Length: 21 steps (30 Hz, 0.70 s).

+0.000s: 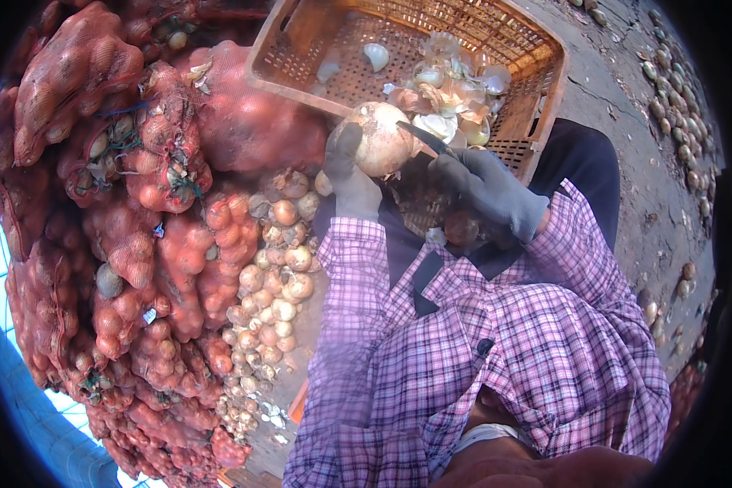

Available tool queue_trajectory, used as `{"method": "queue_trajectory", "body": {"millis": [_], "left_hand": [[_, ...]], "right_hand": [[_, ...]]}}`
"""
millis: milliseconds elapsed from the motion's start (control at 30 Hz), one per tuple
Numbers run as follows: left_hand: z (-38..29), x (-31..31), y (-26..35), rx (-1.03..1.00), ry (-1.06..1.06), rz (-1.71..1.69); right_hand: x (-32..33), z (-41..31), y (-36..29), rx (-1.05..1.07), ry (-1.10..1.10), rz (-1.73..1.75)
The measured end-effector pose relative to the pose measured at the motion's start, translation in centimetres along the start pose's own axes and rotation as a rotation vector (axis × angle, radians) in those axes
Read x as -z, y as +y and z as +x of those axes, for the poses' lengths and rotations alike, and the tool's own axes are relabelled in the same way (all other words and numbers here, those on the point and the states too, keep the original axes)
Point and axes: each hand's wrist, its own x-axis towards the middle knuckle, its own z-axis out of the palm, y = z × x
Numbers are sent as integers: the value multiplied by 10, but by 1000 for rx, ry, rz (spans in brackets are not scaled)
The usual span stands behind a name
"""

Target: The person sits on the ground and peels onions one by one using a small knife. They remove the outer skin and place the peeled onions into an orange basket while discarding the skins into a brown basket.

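My left hand (351, 165), in a grey work glove, holds a large pale onion (381, 137) with brown dirt on its skin. Gloved in the same way, my right hand (485, 183) grips a dark-bladed knife (428, 137), its blade against or very near the onion's right side. Both hands are above the near rim of an orange-brown plastic crate (354, 36). Loose onion peels (448, 100) are heaped in the crate's right part, and one white piece of onion (376, 57) lies farther left. Between my legs, shadow hides part of a brown onion (462, 227).
Red mesh sacks of onions (158, 244) are piled high along the left. Loose onions (274, 293) lie on the ground between the sacks and my left sleeve. More onions (677, 104) are strewn across the concrete floor (631, 177) at the right.
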Motion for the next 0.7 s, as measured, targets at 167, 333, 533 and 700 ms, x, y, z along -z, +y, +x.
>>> {"method": "queue_trajectory", "body": {"millis": [167, 333, 533, 700], "left_hand": [[-4, 4, 2, -48, -45, 27], [-6, 3, -2, -120, -17, 68], [-11, 2, -5, -148, 1, 149], [-9, 5, -7, -189, -3, 298]], "right_hand": [[0, 1, -11, -46, -77, 93], [2, 0, -22, -131, -74, 23], [-2, 11, -16, -90, -156, 74], [-23, 18, -21, -188, -176, 371]]}}
